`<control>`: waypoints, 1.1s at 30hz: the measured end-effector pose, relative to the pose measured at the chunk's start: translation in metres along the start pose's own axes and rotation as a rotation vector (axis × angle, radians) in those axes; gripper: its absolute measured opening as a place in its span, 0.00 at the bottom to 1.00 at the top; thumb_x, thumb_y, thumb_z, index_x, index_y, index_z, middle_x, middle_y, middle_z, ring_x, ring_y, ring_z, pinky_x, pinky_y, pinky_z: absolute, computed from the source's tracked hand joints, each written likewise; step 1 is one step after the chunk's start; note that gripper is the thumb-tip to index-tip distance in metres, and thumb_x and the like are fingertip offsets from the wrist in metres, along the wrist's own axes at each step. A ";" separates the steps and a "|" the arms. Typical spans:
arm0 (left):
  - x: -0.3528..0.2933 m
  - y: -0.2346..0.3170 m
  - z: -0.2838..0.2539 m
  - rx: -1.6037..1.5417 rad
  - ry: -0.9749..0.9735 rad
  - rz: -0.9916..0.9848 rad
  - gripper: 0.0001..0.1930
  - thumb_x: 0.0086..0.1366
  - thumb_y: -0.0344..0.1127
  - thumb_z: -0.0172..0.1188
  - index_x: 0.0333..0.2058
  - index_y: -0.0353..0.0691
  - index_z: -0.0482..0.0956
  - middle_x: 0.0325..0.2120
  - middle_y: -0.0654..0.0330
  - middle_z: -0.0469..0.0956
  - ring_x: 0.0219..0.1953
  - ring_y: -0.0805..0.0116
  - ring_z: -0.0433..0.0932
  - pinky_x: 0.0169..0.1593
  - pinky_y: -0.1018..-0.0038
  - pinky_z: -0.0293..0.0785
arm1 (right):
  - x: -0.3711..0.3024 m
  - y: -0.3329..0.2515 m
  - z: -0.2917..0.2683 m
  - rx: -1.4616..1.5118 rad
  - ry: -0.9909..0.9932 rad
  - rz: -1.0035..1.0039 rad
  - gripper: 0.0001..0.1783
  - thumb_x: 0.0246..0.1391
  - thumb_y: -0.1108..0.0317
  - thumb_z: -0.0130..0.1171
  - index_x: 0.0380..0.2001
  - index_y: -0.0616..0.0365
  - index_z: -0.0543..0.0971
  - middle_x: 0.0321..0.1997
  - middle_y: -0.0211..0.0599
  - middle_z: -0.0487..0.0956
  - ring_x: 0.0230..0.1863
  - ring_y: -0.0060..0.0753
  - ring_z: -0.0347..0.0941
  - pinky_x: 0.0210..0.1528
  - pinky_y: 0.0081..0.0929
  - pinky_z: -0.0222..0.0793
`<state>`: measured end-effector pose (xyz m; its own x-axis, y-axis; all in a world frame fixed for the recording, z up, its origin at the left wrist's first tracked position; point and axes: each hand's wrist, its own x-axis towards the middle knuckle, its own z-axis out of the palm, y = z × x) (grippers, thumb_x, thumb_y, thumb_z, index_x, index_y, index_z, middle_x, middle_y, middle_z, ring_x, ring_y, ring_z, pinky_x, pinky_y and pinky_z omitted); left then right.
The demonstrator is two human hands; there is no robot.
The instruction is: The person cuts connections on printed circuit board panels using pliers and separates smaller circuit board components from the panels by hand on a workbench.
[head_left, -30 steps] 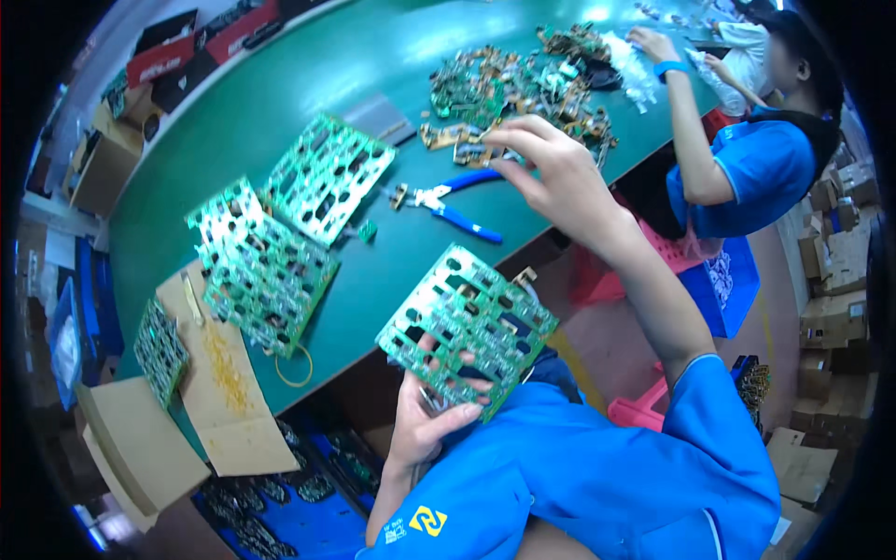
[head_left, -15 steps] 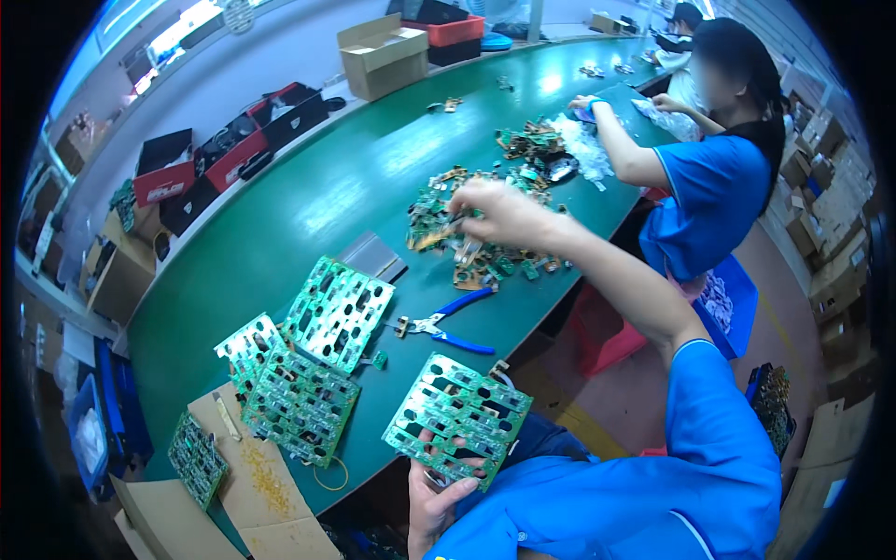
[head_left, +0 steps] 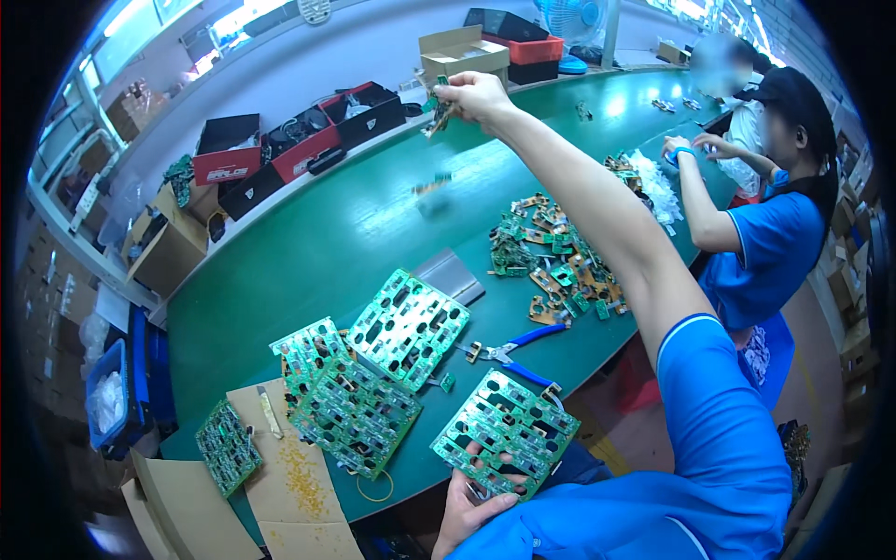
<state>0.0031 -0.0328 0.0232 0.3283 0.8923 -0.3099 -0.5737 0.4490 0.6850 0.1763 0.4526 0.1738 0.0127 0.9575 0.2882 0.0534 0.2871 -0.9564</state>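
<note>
Left hand (head_left: 474, 513) grips green panel (head_left: 504, 420) near lower edge; right hand (head_left: 476, 96) pinches small boards (head_left: 437, 112). Light pinch could shed boards; one-edge hold could tip panel.

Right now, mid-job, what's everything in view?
Long worktable: one, green, centre.
Perforated rectangular circuit panels: at least five, green, lower left to centre.
Small circuit-board pieces: many, green and brown, heaped right of centre.
Metal pliers: one, blue-handled, beside the panels.
Flat cardboard: one, brown, table's left end.
Open boxes: several, red and black, far edge.
Fan: one, blue, far edge.
Co-workers: at least two, one blue-shirted, right.
Left hand: one, bare, grip on a panel.
Right hand: one, bare, raised, grip on piece.
</note>
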 end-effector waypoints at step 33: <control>-0.001 0.000 -0.017 -0.055 -0.067 0.127 0.48 0.58 0.15 0.61 0.72 0.44 0.45 0.60 0.48 0.67 0.53 0.53 0.77 0.55 0.64 0.75 | -0.138 0.009 0.205 0.287 -0.708 0.461 0.11 0.64 0.62 0.58 0.39 0.60 0.77 0.35 0.32 0.76 0.28 0.17 0.69 0.29 0.14 0.62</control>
<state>-0.0105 -0.0329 0.0122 0.2988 0.9378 -0.1766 -0.6536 0.3359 0.6782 -0.0299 0.3290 0.1154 -0.6540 0.7444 -0.1345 -0.0574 -0.2261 -0.9724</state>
